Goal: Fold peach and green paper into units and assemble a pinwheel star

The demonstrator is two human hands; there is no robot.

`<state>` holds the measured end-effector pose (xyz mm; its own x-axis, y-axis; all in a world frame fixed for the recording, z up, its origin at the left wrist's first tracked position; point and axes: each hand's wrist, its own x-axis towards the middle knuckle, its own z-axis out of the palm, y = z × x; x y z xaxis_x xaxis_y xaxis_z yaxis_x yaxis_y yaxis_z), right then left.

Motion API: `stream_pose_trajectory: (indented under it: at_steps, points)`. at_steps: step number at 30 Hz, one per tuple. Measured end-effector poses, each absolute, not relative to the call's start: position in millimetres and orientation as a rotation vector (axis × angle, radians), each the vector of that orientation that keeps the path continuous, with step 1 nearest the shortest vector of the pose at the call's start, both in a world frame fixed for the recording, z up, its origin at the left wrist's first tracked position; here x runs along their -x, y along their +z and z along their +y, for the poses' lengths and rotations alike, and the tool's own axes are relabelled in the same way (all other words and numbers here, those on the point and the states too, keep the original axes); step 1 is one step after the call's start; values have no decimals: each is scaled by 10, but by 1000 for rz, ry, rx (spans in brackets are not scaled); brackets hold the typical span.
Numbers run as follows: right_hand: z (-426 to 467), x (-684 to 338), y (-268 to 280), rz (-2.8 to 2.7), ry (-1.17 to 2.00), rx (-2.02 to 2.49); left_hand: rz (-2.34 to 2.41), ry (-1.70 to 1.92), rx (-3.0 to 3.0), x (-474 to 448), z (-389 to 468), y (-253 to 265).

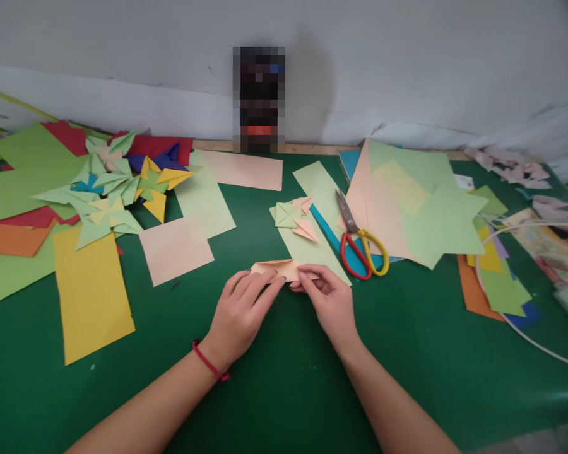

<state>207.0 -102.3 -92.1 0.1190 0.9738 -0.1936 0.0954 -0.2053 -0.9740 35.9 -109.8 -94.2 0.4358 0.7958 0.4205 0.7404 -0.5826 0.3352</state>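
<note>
A green table (284, 384) with a smooth top spreads across the view, its far edge set against a pale wall (170, 38). At the left, a heap of folded paper stars (118, 180) lies over coloured sheets, with a yellow sheet (94, 299) near its front. Towards the right, open scissors (351, 222) with one red and one yellow handle point away from the person, beside a pale green strip (312, 246) and a small green-and-pink folded piece (289, 215).

An upright object (259, 98) at the wall is blurred into blocks, so what it is cannot be told. The sheets at the left run out of the frame, and so does a white cable (539, 224) at the right. Both forearms are cut off below. The fingers cover much of a folded pink paper (269, 267), hiding its near edge and creases.

That paper is at the middle of the table's near half, between the hands. Its long axis runs left to right, roughly along the wall, with a raised flap on the far side. The left hand (241, 309) grips its left part, fingers bent across the top; the right hand (330, 306) pinches the right part between thumb and finger.
</note>
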Motion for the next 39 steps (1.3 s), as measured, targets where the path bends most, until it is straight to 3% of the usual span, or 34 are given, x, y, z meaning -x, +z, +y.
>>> stream_pose_trajectory:
  at_steps: [7,15,30,39]
  points:
    - [-1009,-2095,-942,-1363,1192,1470,1385,706,-2585,-301,-1044,-951]
    - [-1001,-2106,-935,-2055,461,1459,1439,695,-2525,-310,-1058,-988]
    - [-830,-2074,-1027,-1974,517,1565,1628,725,-2055,-321,-855,-968]
    - [-786,-1959,-1042,-2002,348,1712,1682,692,-2057,-348,-803,-1005]
